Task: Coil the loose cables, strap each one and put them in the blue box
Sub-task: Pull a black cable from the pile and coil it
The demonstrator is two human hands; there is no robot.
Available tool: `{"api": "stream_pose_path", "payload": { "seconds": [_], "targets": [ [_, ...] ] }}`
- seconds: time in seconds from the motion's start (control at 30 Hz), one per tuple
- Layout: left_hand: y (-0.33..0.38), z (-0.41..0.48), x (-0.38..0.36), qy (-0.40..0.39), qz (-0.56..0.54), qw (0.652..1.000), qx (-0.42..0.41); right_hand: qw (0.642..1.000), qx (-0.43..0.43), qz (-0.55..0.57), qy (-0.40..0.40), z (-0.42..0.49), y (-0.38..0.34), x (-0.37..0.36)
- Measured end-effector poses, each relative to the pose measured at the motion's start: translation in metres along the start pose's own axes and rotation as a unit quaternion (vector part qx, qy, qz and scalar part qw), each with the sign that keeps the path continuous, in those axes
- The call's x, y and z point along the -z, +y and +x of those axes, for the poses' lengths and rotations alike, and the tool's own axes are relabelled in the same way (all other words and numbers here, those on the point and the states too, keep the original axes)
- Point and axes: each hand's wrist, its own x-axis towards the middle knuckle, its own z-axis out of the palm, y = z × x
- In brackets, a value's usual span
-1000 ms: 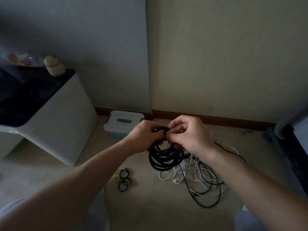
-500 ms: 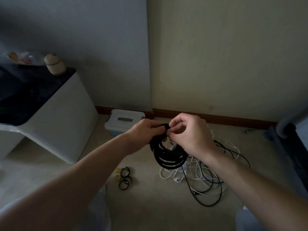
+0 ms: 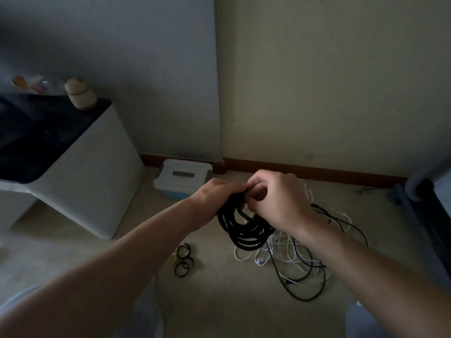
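Gripping the thick black coiled cable (image 3: 244,231) at its top in left hand (image 3: 216,196) and right hand (image 3: 277,200), each curled round the bunched turns, above the floor (image 3: 239,303) near the white-lidded blue plastic box (image 3: 181,181); likely light, floppy, springy, so best pinched where loops gather.

We can read no text, brand, number or sign anywhere in this dim room. The only candidate is a grey strip (image 3: 183,173) on the white lid (image 3: 168,178) of the blue box (image 3: 179,195), far off by the wall and left of centre, and it shows us no letters or digits.
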Motion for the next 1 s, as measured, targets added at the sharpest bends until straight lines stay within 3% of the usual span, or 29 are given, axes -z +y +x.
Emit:
{"api": "stream_pose_path", "payload": {
  "seconds": [0.23, 0.37, 0.67, 1.0],
  "targets": [
    [-0.001, 0.002, 0.001, 0.041, 0.003, 0.999, -0.019, 0.999, 0.019, 0.0, 0.035, 0.003, 0.0, -0.002],
    [0.0, 0.004, 0.003, 0.06, 0.019, 0.998, -0.022, 1.0, 0.022, 0.015, -0.008, 0.006, 0.004, 0.003],
    [-0.004, 0.001, -0.003, 0.054, 0.055, 0.997, -0.011, 0.998, 0.021, 0.009, -0.056, 0.012, 0.011, 0.006],
    [0.0, -0.002, -0.009, 0.045, 0.042, 0.998, 0.012, 0.996, 0.063, -0.045, -0.032, 0.008, 0.005, 0.004]
  ]
}}
